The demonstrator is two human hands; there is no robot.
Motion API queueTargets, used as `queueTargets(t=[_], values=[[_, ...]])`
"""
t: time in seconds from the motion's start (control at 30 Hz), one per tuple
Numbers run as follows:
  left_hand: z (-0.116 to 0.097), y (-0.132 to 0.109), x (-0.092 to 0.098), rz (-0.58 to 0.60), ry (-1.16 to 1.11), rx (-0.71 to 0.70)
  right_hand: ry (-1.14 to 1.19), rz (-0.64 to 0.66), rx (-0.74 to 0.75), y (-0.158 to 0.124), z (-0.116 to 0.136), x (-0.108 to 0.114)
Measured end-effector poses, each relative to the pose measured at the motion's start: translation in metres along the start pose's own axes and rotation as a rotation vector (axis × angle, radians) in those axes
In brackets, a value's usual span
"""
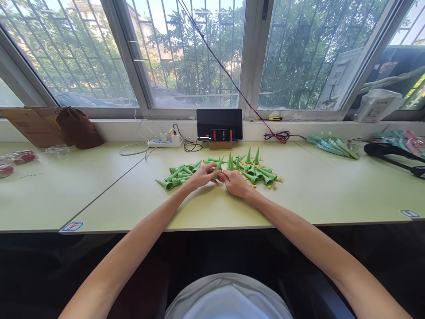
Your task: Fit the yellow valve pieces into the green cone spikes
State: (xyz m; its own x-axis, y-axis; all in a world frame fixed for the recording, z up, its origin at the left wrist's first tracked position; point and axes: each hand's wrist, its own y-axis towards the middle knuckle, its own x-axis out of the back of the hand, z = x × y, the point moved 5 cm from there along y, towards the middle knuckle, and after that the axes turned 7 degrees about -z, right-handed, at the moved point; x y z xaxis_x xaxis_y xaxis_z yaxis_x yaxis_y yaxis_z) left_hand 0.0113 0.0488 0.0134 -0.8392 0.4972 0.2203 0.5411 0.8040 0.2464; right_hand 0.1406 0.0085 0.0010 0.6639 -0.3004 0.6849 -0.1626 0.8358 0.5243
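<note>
Green cone (pixel 218 163) clamped in the left hand (pixel 202 176), in front of the black screen (pixel 219 118)! The right hand (pixel 236 182) meets the cone's base, its grip impossible to read; looks like fitting work, the next move calling for steady alignment.

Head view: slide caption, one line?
Left hand holds a green cone, right hand close beside it, with more cones and yellow bits on the table.

Brown pouch (pixel 79 128) beside cardboard (pixel 28 126); phone (pixel 222 135) before dark screen (pixel 219 118).

Free tabletop (pixel 133 190) leftward, green cones (pixel 181 172) ahead
</note>
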Motion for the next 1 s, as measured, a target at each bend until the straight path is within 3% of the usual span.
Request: queueTargets(t=[1.0], values=[[0.003, 0.0015, 0.0002, -0.044, 0.064, 0.026, -0.012, -0.064, -0.011, -0.0007, 0.0024, 0.003]])
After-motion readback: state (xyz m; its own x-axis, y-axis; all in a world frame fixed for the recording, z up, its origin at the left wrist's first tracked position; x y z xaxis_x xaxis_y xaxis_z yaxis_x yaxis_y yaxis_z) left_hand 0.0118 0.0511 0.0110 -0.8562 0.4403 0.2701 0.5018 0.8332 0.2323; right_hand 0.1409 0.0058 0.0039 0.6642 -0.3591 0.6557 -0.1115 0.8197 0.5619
